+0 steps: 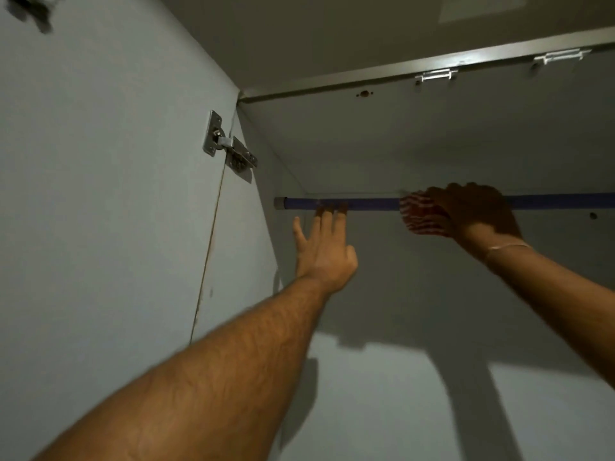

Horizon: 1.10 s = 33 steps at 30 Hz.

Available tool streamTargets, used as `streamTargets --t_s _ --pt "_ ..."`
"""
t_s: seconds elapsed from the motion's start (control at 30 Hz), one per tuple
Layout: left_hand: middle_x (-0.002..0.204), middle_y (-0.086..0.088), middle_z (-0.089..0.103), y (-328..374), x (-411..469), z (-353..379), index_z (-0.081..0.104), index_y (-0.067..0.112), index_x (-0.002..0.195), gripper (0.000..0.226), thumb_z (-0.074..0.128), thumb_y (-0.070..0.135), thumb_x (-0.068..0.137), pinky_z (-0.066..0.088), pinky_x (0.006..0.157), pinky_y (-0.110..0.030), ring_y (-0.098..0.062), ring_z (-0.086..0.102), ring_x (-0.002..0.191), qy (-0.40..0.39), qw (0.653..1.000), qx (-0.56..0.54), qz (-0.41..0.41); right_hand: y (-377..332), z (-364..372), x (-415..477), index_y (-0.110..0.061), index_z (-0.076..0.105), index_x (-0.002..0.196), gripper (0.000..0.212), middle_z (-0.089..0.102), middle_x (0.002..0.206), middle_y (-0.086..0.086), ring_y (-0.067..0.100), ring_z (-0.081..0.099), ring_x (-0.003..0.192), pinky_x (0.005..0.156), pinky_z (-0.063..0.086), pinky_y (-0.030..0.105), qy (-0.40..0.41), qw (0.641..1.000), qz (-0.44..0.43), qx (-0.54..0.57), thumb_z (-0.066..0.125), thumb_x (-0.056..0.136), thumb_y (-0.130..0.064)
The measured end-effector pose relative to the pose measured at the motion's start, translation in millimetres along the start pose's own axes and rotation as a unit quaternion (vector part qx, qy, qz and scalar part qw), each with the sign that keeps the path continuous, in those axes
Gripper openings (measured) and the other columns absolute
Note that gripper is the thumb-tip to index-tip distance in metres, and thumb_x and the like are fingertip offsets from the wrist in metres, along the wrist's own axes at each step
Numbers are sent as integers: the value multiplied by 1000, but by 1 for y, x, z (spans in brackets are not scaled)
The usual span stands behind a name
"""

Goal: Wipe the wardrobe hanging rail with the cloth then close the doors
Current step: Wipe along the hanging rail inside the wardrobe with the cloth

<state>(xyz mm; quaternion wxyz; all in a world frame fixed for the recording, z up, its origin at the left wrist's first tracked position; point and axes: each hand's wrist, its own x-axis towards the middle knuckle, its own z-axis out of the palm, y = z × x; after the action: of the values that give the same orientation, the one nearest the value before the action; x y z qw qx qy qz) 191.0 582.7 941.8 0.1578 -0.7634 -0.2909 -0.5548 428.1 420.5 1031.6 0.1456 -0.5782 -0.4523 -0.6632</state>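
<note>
I am looking up into the open wardrobe, and the hanging rail runs across my view with its long axis horizontal, left to right. It is blue, with a grey end cap seated against the left side panel, and its other end runs out of view at the right edge. It sits just in front of the back panel, below the top board.

My left hand reaches up from below with the fingers spread and straight. The fingertips rest against the underside of the rail near its left end, and the thumb sticks out to the left. This hand grips nothing; it is flat and open against the bar.

My right hand is further along the rail, well apart from the left one. It is curled over the top of the bar, knuckles up, closed around the cloth. The cloth is red and white striped and bunched up; it bulges out of the left side of the fist and hangs against the rail, covering a short stretch of it. A thin band circles the right wrist.

The left door stands open, its inner face filling the left of my view, and its metal hinge bridges the door and the side panel. Two small metal brackets sit under the front edge of the top board.
</note>
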Motion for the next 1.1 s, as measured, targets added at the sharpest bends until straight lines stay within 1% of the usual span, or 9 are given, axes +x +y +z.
streamTargets --t_s 0.3,0.43,0.53,0.63,0.77,0.8,0.87,0.97,1.1 --pt "177 -4 18 -8 -10 2 12 20 168 85 43 29 90 -6 130 -61 -22 14 164 20 1000 -6 -13 20 -12 -24 -15 62 146 50 72 121 17 42 68 102 90 52 50 53 997 -21 52 66 102 -41" --pt "179 -3 14 -3 -19 3 9 21 169 84 44 29 93 -8 131 -58 -19 9 165 8 1000 8 -1 7 -19 -58 -9 67 133 33 73 122 24 43 69 105 87 59 45 192 943 171 212 61 102 -19" --pt "178 -3 17 14 -22 0 14 22 168 82 44 27 92 -7 132 -56 -18 12 164 16 1000 -15 9 -12 -28 -76 -15 68 129 39 75 108 9 19 68 96 85 56 28 251 797 381 397 52 95 -6" --pt "177 -4 20 41 -33 3 17 22 167 81 44 26 91 -3 132 -56 -19 14 164 13 999 -39 20 -34 -40 -101 -13 69 111 20 73 97 -2 15 68 92 80 58 28 301 615 528 502 53 105 -24" --pt "177 -2 20 77 -63 21 17 23 167 81 46 25 91 -1 132 -55 -18 13 164 -21 998 -51 33 -52 -36 -155 -10 67 134 57 75 128 10 28 72 118 107 56 49 180 276 586 740 49 107 -56" --pt "177 -2 19 79 -67 24 16 23 167 81 46 25 92 -2 132 -55 -18 12 164 -26 998 -55 27 -58 -33 -164 -8 63 140 66 72 134 15 34 69 124 110 51 55 139 223 572 777 42 107 -61" --pt "179 -2 14 85 -84 35 12 24 168 81 45 25 94 -4 132 -55 -19 8 166 -50 997 -64 17 -74 -33 -191 0 58 144 73 65 141 29 46 63 131 112 47 63 83 156 556 812 30 108 -57" --pt "180 -1 9 102 -137 61 7 25 169 76 42 28 101 -7 133 -54 -19 4 166 -118 991 -67 13 -97 -28 -252 1 64 134 80 71 129 32 51 74 111 86 61 64 47 104 585 803 32 104 -67" --pt "181 -1 5 112 -229 93 7 27 169 71 40 36 107 -7 133 -53 -22 2 167 -224 973 -50 15 -130 -25 -351 0 57 144 95 65 140 31 52 64 128 109 49 67 -3 77 645 760 33 98 -80"
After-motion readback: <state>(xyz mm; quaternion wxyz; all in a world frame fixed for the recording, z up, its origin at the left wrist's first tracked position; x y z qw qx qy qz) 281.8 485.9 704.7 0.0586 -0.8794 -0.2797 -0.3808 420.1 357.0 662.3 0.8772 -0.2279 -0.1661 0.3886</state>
